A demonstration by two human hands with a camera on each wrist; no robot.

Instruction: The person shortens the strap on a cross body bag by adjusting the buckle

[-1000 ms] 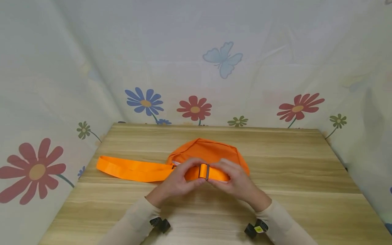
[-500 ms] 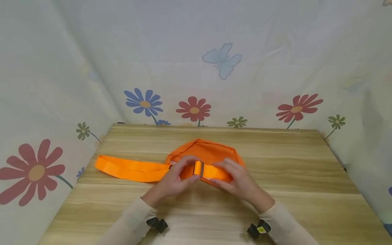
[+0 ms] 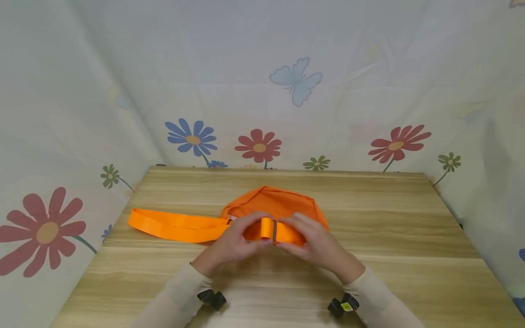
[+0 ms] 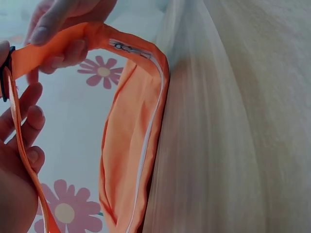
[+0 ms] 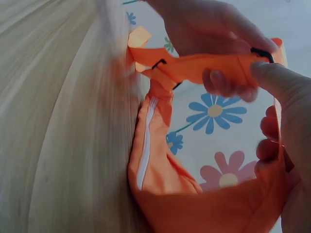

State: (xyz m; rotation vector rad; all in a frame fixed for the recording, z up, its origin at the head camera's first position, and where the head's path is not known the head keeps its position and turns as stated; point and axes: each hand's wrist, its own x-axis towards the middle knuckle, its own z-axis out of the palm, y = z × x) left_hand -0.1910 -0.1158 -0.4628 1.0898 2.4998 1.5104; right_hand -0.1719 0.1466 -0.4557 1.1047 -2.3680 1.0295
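Note:
An orange zippered bag (image 3: 283, 200) stands on the table in the head view, its strap (image 3: 176, 229) looping off to the left. In front of the bag, my left hand (image 3: 235, 241) pinches the strap just left of the dark slider buckle (image 3: 275, 231). My right hand (image 3: 317, 239) pinches the strap on the buckle's right, fingertips close to it. The two hands nearly meet at the buckle, and a short fold of strap stands up there. A pale zipper (image 4: 146, 141) runs along the bag's edge in the left wrist view.
The wood-grain table (image 3: 381, 205) extends to both sides and behind the bag. A pale cloth backdrop (image 3: 348, 91) with printed flowers and a butterfly rises behind and beside it. A small dark camera (image 3: 211, 299) is strapped to each wrist.
The right hand's fingers spread along the strap half a second ago and have moved back in to the buckle. The buckle has turned nearly edge-on. The bag has shifted slightly left.

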